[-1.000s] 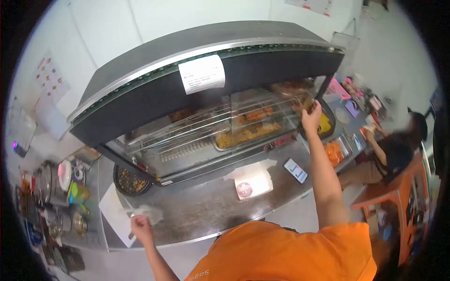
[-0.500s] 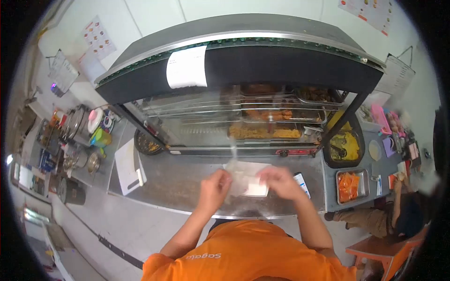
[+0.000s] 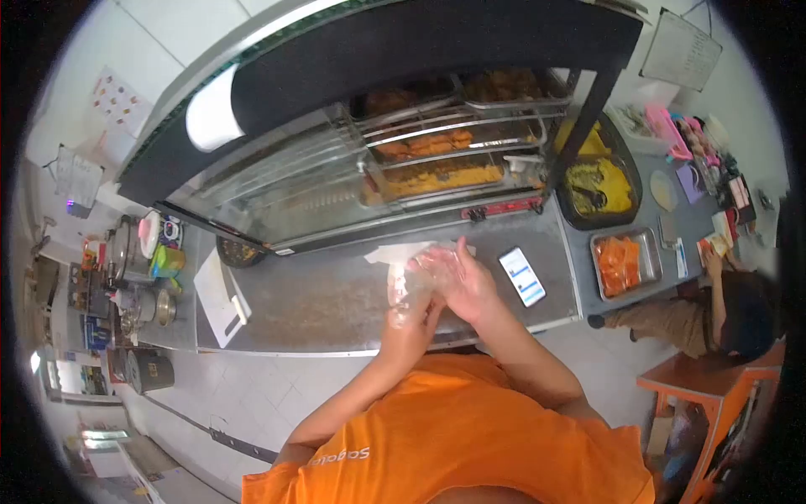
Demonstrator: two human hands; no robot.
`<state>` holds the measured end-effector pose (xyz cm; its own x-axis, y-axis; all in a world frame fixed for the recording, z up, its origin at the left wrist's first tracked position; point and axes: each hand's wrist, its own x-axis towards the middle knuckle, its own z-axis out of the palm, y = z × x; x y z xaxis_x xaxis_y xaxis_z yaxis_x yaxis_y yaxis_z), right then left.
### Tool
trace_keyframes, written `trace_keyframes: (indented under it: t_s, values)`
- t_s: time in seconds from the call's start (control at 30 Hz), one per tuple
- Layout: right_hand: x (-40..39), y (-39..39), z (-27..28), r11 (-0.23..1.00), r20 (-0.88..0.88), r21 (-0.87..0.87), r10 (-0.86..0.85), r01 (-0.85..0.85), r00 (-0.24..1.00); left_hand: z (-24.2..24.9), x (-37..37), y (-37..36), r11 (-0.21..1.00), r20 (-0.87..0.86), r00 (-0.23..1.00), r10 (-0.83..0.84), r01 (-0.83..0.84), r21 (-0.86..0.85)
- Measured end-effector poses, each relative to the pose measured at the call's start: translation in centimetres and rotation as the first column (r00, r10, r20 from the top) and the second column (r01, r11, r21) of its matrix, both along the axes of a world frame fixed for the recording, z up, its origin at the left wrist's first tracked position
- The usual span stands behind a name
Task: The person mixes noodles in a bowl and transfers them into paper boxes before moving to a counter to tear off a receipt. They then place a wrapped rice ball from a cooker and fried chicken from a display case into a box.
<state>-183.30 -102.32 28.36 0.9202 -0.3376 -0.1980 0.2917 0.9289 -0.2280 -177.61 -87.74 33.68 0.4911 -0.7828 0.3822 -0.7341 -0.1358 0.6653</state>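
A thin clear plastic glove (image 3: 405, 292) hangs crumpled between my hands over the steel counter. My left hand (image 3: 411, 332) is closed on the plastic, its fingers partly hidden beneath it. On the right, my right hand (image 3: 472, 290) has its thumb raised and fingers apart, with clear film over the fingertips. Just behind the hands lies a white paper tray (image 3: 386, 253), mostly covered by them. A phone (image 3: 522, 277) with a lit screen lies right of my right hand.
A glass food warmer (image 3: 285, 206) with trays of fried food stands behind the counter. At left lies a white cutting board (image 3: 217, 294) with a knife. To the right are a black pan (image 3: 625, 217) and a metal tray of orange food (image 3: 620, 265). A person (image 3: 739, 311) sits far right.
My hands have come together, with the plastic now bunched around them. The view has turned and shifted, bringing the phone fully into sight.
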Motion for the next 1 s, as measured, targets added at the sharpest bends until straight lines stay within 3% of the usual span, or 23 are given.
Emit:
trace_keyframes:
  t_s: [0.03,0.07,0.17,0.2,0.3,0.4,0.5,0.67,0.73,0.8,0.9,0.93,1.0]
  values:
    - [-0.2,-0.2,0.5,1.000,0.057,-0.027,0.008,-0.007,0.998,-0.2,0.0,0.0,1.000,0.032,0.999,0.002,-0.001,-0.014]
    - [-0.5,-0.5,1.3,0.989,0.126,0.138,0.034,-0.051,0.992,0.1,-0.2,0.1,1.000,0.034,0.999,0.024,-0.023,-0.015]
    - [-0.3,-0.1,0.2,0.992,0.016,-0.017,-0.127,0.127,0.992,-0.9,0.4,-0.1,0.998,-0.028,0.999,0.029,-0.031,-0.046]
    - [-0.1,0.1,0.3,0.973,-0.106,-0.138,-0.198,0.183,0.974,-0.6,0.7,0.0,1.000,-0.001,1.000,-0.002,0.002,-0.002]
    - [1.2,0.6,-1.0,0.960,-0.334,-0.247,-0.209,0.129,0.919,-1.2,0.6,-0.1,0.998,0.040,0.998,-0.054,0.055,-0.011]
    - [2.5,0.0,1.9,0.999,-0.426,0.048,0.021,0.000,0.905,-0.7,0.7,0.1,0.998,-0.015,0.998,-0.065,0.065,-0.005]
    - [2.3,-0.3,3.9,0.994,-0.058,0.010,0.108,-0.108,0.992,-0.3,1.4,0.4,0.998,-0.007,0.999,-0.054,0.054,-0.012]
    - [4.2,1.1,0.9,0.929,-0.160,-0.366,-0.121,0.055,0.980,-0.5,2.5,1.3,0.994,0.031,0.996,-0.079,0.081,-0.067]
    - [4.7,1.3,0.4,0.942,-0.323,-0.333,-0.082,-0.032,0.943,-0.3,2.6,1.6,0.990,0.043,0.991,-0.128,0.130,-0.046]
    - [5.1,0.8,0.5,0.978,-0.520,-0.064,0.137,-0.198,0.843,-0.6,3.0,2.0,0.987,0.036,0.986,-0.160,0.160,-0.010]
    - [4.6,0.3,0.8,0.967,-0.045,0.043,0.253,-0.251,0.967,-1.1,3.7,2.5,0.989,0.050,0.988,-0.148,0.147,0.023]
    - [5.1,0.5,1.7,0.983,-0.007,0.016,0.185,-0.185,0.983,-1.1,3.9,2.7,0.990,0.060,0.989,-0.137,0.135,0.030]
    - [5.3,0.0,1.7,0.929,-0.126,-0.353,-0.165,0.111,0.978,-0.9,4.1,3.0,0.997,0.062,0.995,-0.080,0.080,0.006]
